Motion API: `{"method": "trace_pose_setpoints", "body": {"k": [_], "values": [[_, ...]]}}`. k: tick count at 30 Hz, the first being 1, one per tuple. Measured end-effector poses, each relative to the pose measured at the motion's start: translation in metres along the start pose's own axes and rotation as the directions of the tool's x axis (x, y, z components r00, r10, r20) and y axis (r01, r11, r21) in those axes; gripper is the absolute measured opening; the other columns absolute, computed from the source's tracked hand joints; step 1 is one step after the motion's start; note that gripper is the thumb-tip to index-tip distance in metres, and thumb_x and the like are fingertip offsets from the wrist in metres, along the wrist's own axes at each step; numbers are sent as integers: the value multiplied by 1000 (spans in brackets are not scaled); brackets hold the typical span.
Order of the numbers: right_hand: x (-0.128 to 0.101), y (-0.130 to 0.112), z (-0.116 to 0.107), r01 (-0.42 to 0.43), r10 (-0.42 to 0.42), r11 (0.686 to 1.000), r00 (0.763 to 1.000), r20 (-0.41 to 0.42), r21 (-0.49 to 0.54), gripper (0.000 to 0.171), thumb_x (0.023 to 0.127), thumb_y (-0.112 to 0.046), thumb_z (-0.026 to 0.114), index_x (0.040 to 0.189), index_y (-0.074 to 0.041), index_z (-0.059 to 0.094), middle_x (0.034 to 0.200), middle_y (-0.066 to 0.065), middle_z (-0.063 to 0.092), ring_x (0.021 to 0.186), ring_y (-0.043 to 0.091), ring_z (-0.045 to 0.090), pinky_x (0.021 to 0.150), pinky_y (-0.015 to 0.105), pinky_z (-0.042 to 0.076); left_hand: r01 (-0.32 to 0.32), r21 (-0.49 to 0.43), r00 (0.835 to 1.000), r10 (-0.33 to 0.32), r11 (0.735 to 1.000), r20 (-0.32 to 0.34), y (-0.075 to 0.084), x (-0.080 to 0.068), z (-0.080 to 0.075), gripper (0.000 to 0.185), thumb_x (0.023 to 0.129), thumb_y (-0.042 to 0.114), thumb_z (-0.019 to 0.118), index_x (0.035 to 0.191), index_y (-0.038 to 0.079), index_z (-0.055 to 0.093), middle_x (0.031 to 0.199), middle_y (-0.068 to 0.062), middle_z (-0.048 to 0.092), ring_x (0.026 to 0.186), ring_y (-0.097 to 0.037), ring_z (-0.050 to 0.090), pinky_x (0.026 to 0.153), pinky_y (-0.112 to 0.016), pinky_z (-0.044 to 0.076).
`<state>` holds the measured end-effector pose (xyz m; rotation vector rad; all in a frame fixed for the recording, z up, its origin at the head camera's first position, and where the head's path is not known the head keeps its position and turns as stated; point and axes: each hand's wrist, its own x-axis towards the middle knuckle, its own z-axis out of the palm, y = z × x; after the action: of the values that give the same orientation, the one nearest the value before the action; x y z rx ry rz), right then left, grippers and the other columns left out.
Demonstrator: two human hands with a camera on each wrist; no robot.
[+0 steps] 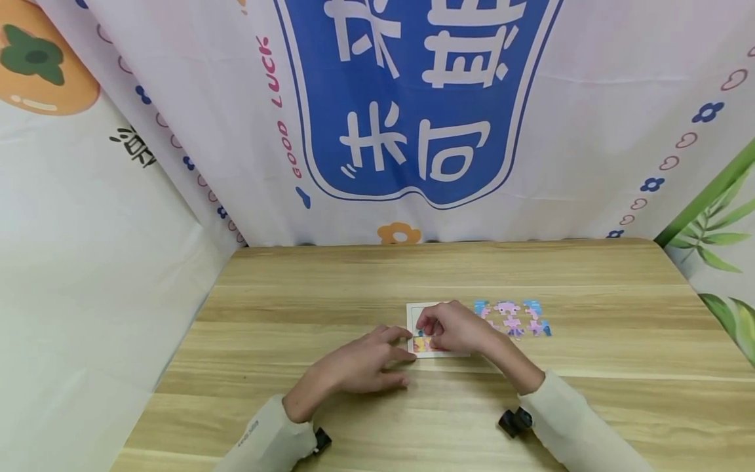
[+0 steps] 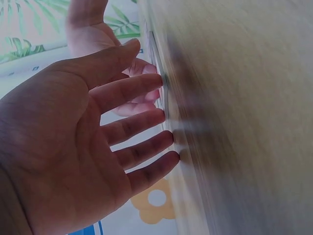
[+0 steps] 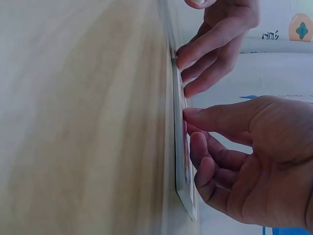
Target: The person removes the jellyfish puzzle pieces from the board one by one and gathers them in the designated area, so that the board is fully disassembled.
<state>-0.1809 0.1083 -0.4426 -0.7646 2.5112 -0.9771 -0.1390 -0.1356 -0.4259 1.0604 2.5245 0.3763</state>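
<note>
A small white puzzle frame (image 1: 442,354) lies flat on the wooden table, with yellow and pink pieces (image 1: 420,345) along its near edge. My right hand (image 1: 457,328) is over the frame, thumb and index finger pinching a small bluish puzzle piece (image 1: 421,333) at the left side. The right wrist view shows the thumb low against the frame (image 3: 180,161) and the other fingers curled; most of the piece is hidden. Against the frame's left edge rest the fingertips of my left hand (image 1: 366,360), its fingers spread and nearly straight, as the left wrist view also shows.
Several loose pink and blue puzzle pieces (image 1: 513,322) lie in rows just right of the frame. Wooden tabletop (image 1: 283,295) surrounds everything. A printed white curtain (image 1: 560,164) hangs behind the table's far edge. Dark wrist-camera parts (image 1: 515,421) protrude beside the right sleeve.
</note>
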Motion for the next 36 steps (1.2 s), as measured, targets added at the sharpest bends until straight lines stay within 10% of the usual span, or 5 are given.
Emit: {"method": "trace_pose_setpoints", "body": {"k": [36], "values": [[-1, -2, 3, 28, -30, 994, 999, 14, 102, 23, 92, 8, 67, 107, -9, 72, 94, 1, 71, 84, 10, 63, 77, 25, 55, 2, -72, 1000, 0, 997, 26, -4, -2, -2, 43, 104, 36, 73, 144, 19, 71, 169, -6, 43, 156, -26, 40, 124, -46, 43]]}}
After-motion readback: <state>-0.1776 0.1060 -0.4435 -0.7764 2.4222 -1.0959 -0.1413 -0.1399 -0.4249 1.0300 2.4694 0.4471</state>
